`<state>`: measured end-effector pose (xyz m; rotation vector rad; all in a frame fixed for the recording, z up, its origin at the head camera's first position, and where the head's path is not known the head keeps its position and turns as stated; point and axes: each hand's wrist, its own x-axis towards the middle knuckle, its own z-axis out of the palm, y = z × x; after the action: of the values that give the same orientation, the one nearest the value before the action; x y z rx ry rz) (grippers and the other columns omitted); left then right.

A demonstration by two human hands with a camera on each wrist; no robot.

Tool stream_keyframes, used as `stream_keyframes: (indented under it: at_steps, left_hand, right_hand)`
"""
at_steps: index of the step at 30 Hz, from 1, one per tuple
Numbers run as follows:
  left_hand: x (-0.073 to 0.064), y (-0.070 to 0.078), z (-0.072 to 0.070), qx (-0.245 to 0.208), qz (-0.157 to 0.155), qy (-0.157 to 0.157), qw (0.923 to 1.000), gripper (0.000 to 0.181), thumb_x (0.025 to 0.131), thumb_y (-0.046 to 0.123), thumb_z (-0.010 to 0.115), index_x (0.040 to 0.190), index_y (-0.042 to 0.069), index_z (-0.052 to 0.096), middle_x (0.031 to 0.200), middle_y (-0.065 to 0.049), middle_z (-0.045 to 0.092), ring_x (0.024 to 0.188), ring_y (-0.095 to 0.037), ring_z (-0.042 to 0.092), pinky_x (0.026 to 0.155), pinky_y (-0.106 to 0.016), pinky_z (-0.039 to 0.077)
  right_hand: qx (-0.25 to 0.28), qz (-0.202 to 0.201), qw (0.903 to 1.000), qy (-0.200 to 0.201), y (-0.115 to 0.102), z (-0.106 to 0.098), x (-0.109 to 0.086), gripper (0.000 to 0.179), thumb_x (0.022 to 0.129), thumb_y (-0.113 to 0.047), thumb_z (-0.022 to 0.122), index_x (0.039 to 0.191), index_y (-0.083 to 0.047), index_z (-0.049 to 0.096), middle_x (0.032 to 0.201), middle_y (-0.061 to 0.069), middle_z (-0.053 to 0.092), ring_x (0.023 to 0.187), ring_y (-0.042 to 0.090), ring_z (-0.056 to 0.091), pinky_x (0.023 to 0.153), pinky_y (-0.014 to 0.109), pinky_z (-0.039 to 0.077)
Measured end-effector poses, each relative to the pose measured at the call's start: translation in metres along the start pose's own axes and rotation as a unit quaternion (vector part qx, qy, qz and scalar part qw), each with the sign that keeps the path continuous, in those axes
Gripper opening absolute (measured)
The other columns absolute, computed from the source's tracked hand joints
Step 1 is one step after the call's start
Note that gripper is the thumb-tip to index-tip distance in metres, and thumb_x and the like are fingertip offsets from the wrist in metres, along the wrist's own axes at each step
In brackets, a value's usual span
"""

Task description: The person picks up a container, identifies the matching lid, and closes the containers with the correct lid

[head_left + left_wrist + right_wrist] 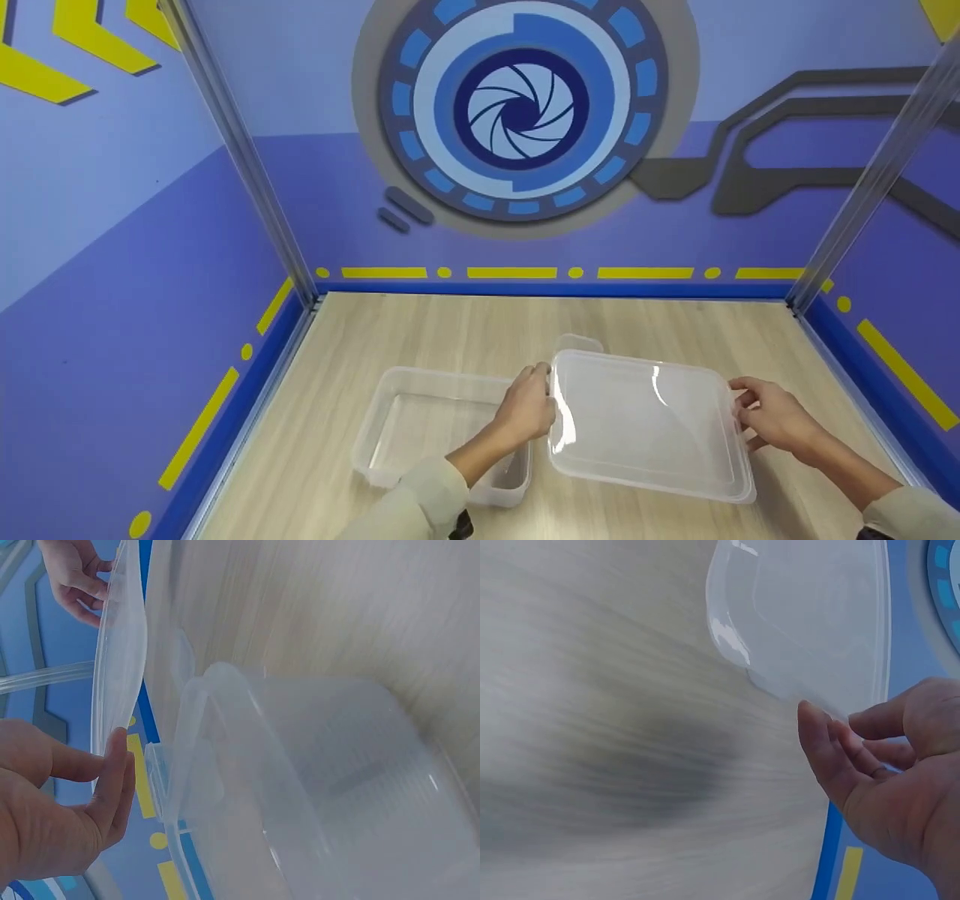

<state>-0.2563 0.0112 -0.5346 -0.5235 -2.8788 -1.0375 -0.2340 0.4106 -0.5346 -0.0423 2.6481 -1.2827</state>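
- Holds one clear lid (pixel 652 427) tilted above tabletop (pixel 337 330), just right of one open-topped clear box (pixel 450 384).
- Pinches opposite lid edges with two hands, left hand (pixel 529 405) and right hand (pixel 776 416), thumbs and fingers nearly together.
- Beyond lid: one small clear piece (pixel 579 343), partly hidden.

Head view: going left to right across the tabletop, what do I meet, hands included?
Open plastic box, left hand, clear plastic lid, right hand.
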Motion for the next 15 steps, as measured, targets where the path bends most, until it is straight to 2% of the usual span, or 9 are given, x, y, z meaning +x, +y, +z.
stream_keyframes:
  at_steps: [7,10,15]
  left_hand:
    - [0.004,-0.002,-0.014,-0.017,-0.009,0.011,0.9997,0.045,0.096,-0.001,0.066,0.14,-0.001,0.058,0.093,0.001,0.056,0.085,-0.016,0.055,0.08,-0.034,0.053]
    - [0.005,-0.004,-0.02,-0.009,-0.003,0.032,0.9994,0.046,0.094,-0.003,0.067,0.139,0.0,0.06,0.089,0.002,0.056,0.085,-0.016,0.056,0.081,-0.035,0.053]
    - [0.01,-0.006,-0.031,-0.002,0.016,0.067,0.9976,0.047,0.091,-0.005,0.067,0.137,0.002,0.062,0.087,0.0,0.057,0.085,-0.019,0.059,0.082,-0.037,0.054]
  right_hand:
    - [0.038,0.019,0.9986,0.033,-0.012,0.007,-0.001,0.019,0.105,0.004,0.052,0.12,0.015,0.054,0.101,0.02,0.063,0.083,0.026,0.069,0.061,0.039,0.063]
    - [0.053,0.026,0.9976,0.036,-0.018,0.009,-0.001,0.014,0.106,0.002,0.052,0.115,0.013,0.056,0.096,0.017,0.064,0.082,0.025,0.068,0.063,0.038,0.063]
    - [0.046,0.023,0.9975,0.048,-0.028,0.012,0.0,0.014,0.108,-0.001,0.051,0.115,0.011,0.056,0.094,0.016,0.063,0.079,0.024,0.067,0.064,0.035,0.064]
